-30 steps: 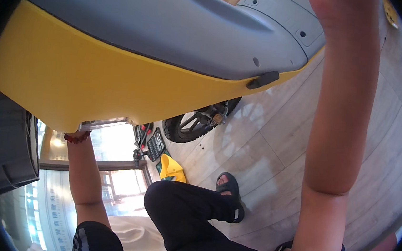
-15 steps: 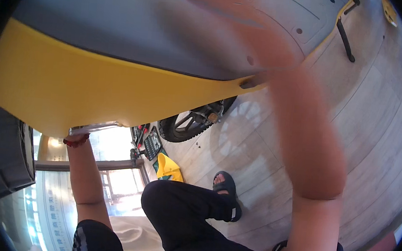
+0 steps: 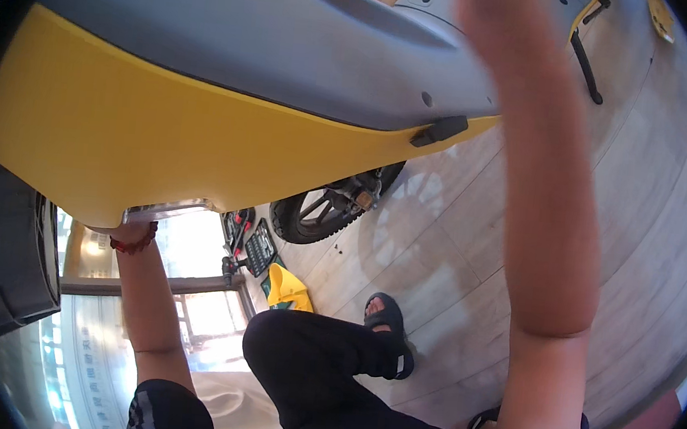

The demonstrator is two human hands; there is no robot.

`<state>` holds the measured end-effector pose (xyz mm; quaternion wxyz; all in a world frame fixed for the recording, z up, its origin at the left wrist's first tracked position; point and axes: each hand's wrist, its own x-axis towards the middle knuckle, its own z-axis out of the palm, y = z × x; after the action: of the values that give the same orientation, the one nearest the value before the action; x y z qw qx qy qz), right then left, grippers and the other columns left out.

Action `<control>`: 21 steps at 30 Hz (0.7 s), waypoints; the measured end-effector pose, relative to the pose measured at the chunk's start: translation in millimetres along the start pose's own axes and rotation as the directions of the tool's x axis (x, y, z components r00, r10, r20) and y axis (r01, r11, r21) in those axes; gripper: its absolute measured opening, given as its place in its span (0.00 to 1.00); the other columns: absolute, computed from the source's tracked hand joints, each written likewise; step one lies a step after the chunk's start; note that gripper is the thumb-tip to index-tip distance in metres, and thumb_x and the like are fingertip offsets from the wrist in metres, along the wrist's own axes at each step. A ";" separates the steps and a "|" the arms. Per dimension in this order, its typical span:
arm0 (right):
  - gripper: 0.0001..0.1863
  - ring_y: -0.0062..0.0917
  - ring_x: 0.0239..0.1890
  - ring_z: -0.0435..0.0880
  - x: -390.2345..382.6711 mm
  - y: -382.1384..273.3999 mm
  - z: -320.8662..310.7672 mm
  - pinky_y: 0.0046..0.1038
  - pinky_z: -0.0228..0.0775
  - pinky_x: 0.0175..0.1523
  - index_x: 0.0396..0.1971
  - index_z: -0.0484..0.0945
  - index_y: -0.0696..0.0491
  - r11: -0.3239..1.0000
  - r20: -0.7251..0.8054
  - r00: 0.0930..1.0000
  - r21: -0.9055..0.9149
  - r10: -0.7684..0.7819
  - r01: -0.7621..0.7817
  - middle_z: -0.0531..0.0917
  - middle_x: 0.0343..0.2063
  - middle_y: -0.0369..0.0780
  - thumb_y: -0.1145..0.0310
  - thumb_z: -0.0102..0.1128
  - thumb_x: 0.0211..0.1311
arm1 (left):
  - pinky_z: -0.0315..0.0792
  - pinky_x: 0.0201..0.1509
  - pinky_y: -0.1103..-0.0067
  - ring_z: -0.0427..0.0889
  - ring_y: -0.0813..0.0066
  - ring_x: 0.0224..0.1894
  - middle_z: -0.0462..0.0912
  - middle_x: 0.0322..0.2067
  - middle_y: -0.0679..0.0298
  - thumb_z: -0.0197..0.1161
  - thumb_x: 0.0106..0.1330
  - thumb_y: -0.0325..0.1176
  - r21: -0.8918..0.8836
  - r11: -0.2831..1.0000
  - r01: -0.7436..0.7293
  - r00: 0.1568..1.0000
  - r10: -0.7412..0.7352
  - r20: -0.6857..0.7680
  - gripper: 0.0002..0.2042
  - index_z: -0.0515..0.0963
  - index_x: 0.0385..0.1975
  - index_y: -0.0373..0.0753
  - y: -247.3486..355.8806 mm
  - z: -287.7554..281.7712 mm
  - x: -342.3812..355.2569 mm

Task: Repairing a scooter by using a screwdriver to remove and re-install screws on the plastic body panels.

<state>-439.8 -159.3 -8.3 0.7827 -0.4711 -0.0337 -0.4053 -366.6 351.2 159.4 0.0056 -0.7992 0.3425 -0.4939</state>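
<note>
Right hand (image 3: 492, 15), grip not discernible, has swung back up onto the grey-and-yellow body panel (image 3: 232, 90); left hand (image 3: 126, 228), mostly hidden, remains beneath its yellow lower edge, so support continues.

No packages, labels, signs or screens clearly in view

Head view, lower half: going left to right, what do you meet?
Left forearm with a red bead bracelet → open tool case on the floor → yellow piece on the floor → black wheel → sandalled foot → right forearm.
</note>
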 end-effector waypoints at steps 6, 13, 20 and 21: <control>0.28 0.45 0.63 0.69 -34.2 -15.1 29.1 0.37 0.58 0.68 0.61 0.64 0.68 0.993 0.013 0.995 -0.067 -0.097 0.098 0.76 0.52 0.57 0.59 0.38 0.75 | 0.83 0.39 0.78 0.86 0.70 0.40 0.84 0.43 0.61 0.57 0.72 0.46 -0.061 0.998 0.027 0.999 -0.026 0.024 0.20 0.73 0.55 0.38 -3.8 -1.3 -3.8; 0.29 0.48 0.67 0.64 -32.3 -18.0 51.2 0.39 0.51 0.72 0.63 0.61 0.68 0.972 -0.102 0.983 -0.195 -0.150 0.128 0.74 0.55 0.57 0.59 0.38 0.74 | 0.83 0.37 0.79 0.86 0.71 0.38 0.84 0.42 0.62 0.57 0.72 0.44 0.396 0.914 -0.083 0.995 0.099 -0.018 0.19 0.73 0.55 0.37 -14.7 -10.1 5.8; 0.31 0.51 0.70 0.58 -11.1 -3.4 -14.7 0.39 0.46 0.74 0.65 0.58 0.68 0.990 0.130 0.992 -0.141 -0.008 0.026 0.66 0.63 0.62 0.59 0.40 0.73 | 0.84 0.36 0.82 0.86 0.74 0.36 0.84 0.41 0.65 0.54 0.74 0.41 -0.089 0.995 0.047 0.998 -0.051 -0.043 0.15 0.73 0.52 0.37 0.7 -2.0 13.1; 0.31 0.51 0.69 0.59 -9.7 -3.9 -18.7 0.39 0.46 0.74 0.65 0.59 0.68 0.998 0.061 0.997 -0.049 0.046 -0.043 0.66 0.63 0.62 0.59 0.40 0.73 | 0.84 0.36 0.82 0.86 0.75 0.36 0.84 0.42 0.65 0.54 0.75 0.40 -0.166 0.984 0.065 0.997 -0.070 -0.028 0.15 0.73 0.52 0.37 4.1 -2.5 13.0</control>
<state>-455.1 -168.6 -20.1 0.7788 -0.5026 -0.0377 -0.3735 -367.2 341.6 169.5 -0.0831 -0.7997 0.3550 -0.4770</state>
